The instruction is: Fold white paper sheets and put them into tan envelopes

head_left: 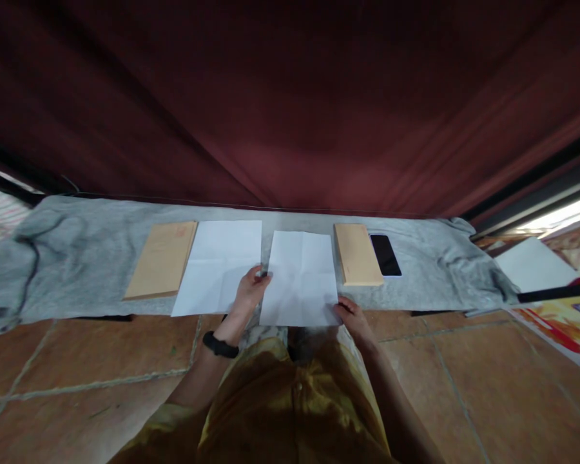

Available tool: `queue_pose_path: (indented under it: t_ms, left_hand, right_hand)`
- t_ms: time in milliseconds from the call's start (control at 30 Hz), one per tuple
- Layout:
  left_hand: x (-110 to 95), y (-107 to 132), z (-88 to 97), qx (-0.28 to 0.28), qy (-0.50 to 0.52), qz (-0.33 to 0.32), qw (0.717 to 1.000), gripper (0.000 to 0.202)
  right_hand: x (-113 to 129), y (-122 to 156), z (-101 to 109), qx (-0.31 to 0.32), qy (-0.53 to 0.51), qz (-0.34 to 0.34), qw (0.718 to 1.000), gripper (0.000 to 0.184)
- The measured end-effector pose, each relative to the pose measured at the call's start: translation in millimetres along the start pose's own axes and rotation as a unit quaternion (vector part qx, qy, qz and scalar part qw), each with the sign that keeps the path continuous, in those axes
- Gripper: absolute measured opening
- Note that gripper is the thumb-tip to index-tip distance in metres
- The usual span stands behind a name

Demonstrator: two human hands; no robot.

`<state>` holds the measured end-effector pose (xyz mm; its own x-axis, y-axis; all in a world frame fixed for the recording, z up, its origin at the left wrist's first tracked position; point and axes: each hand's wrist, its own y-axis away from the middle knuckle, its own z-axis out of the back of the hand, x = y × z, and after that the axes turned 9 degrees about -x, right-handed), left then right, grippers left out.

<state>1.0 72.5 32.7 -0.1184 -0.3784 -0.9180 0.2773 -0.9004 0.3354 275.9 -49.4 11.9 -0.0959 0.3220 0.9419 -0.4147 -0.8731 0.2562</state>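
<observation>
A person in a yellow garment bends over a creased white sheet (302, 277) lying in the middle of a grey cloth (77, 258), which is spread below a dark red curtain (290, 96). The left hand (251, 290), with a black wristband (220, 346), has its fingers closed on the sheet's left edge about halfway along. The right hand (354, 320) lies on the near right corner, though it cannot be told whether its fingers pinch the paper or only press it.

Just left of the sheet lies a second white sheet (220, 264), with a brown envelope (162, 258) beyond that. To the right are a narrower tan envelope (356, 254) and a dark phone (385, 254) touching its right side.

The sheet looks very light and limp, marked by fold lines, and is likely to sag, slide on the cloth or crumple if gripped hard. It is best held lightly at opposite edges or corners, as both hands stand now. The near edge overhangs the cloth toward the tiled floor (77, 361).
</observation>
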Motion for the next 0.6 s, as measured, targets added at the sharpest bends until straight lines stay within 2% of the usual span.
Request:
queue_pose_path:
  t_ms: [200,333,467,600]
  left_hand:
    - [-3.4,-15.2,-15.3,-0.029,-0.039,-0.016,0.999,0.031]
    - [-6.3,-20.4,-19.7,-0.025,-0.054,-0.016,0.998,0.016]
    - [-9.3,-17.9,-19.2,-0.016,-0.053,-0.012,0.998,0.015]
    - [-16.3,-11.1,-12.2,0.009,-0.038,0.004,0.999,0.023]
  right_hand:
    - [8.9,5.3,1.5,0.045,0.011,-0.003,0.999,0.023]
    - [14.5,7.9,2.9,0.045,0.009,-0.009,0.999,0.022]
    - [11.2,6.8,3.4,0.033,-0.011,-0.033,0.999,0.027]
    - [9.6,2.3,1.7,0.004,-0.057,-0.082,0.995,0.042]
